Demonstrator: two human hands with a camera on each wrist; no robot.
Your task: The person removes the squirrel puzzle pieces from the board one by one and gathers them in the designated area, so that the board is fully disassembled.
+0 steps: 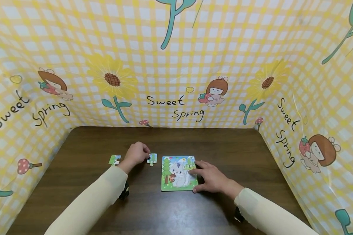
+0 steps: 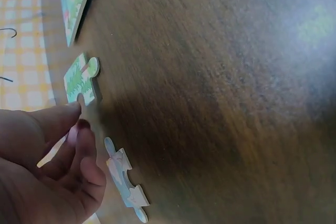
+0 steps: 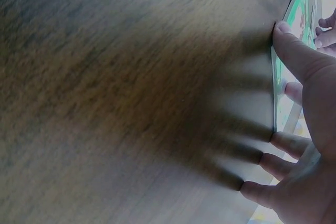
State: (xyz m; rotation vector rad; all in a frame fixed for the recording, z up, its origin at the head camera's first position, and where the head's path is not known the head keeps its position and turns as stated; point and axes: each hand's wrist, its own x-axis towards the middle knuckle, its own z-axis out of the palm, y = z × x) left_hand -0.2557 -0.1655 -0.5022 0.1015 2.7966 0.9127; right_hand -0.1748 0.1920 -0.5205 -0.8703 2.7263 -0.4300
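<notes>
My left hand (image 1: 137,152) has its fingers curled, with thumb and fingertip at the edge of a jigsaw puzzle piece (image 1: 152,159). The left wrist view shows a green tree on this piece (image 2: 80,80), pinched at its near corner. Right of it lies a square puzzle (image 1: 179,174) picturing a pale squirrel-like animal among trees. Along the puzzle's right side my right hand (image 1: 210,176) rests with fingers spread. Its thumb touches the lower right corner and one finger lies on the picture; the right wrist view shows this hand (image 3: 310,93) against the puzzle's edge.
Another jigsaw piece (image 1: 114,159) lies left of my left hand, partly hidden by the wrist. All of these are on a dark brown wooden table (image 1: 223,143). A yellow checked cloth (image 1: 170,71) with flowers and lettering rises around its back and sides.
</notes>
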